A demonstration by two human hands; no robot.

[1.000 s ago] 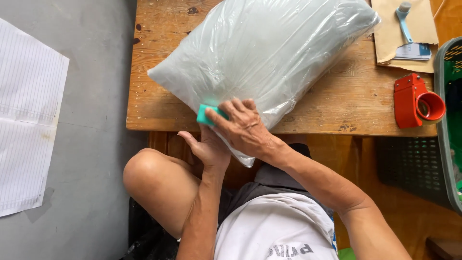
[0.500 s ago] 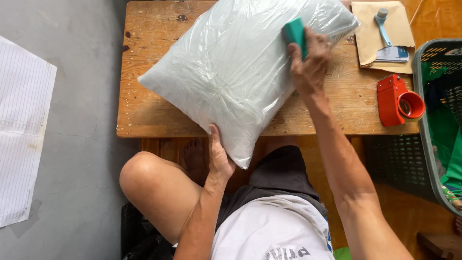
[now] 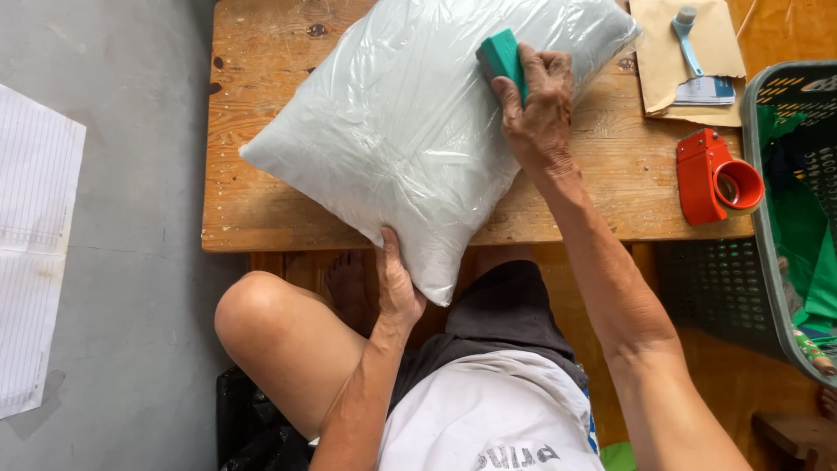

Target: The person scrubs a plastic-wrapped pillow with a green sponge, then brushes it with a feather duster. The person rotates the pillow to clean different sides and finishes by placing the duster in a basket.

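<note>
Hands [image 3: 539, 109] on crinkly plastic-wrapped pillow [image 3: 410, 131]

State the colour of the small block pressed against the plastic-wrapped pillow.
Teal green: the block in the right hand, clearest in the head view.

Bare tabletop [image 3: 261, 131] left of bag [image 3: 410, 148]; tape dispenser [image 3: 711, 179], basket [image 3: 785, 218] crowd right.
</note>
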